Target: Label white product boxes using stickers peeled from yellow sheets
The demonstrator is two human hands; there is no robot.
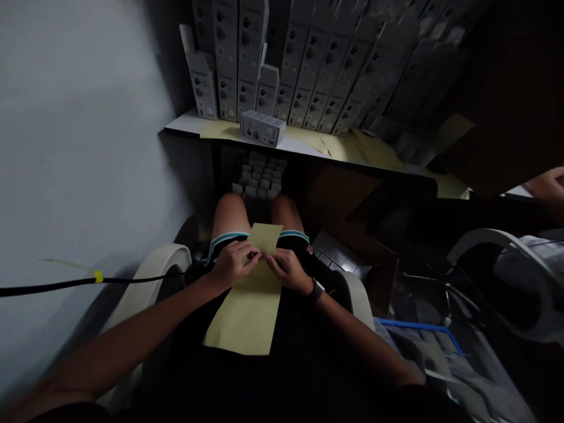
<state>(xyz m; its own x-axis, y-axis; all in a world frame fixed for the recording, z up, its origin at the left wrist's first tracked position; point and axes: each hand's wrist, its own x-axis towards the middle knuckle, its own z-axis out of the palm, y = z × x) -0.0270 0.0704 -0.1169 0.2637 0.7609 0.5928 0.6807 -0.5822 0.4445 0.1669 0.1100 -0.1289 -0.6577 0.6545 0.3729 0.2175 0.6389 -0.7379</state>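
Observation:
A long yellow paper sheet [251, 308] lies over my lap, its far end sticking up between my knees. My left hand [235, 261] pinches the sheet's left edge with thumb and fingers. On the opposite edge, my right hand [288, 269], with a dark watch [316, 288] at the wrist, grips the same paper. The two thumbs nearly meet over its middle. Whether something small sits between the fingertips is too dark to make out.
Stacked small boxes [308, 88] fill the table [183, 122] ahead; one box [262, 128] lies at its front edge on yellow sheets [374, 150]. More boxes [259, 176] stand underneath. Chair armrests [356, 299] flank me. A black cable [57, 288] runs left. Another person's hand [549, 185] shows far right.

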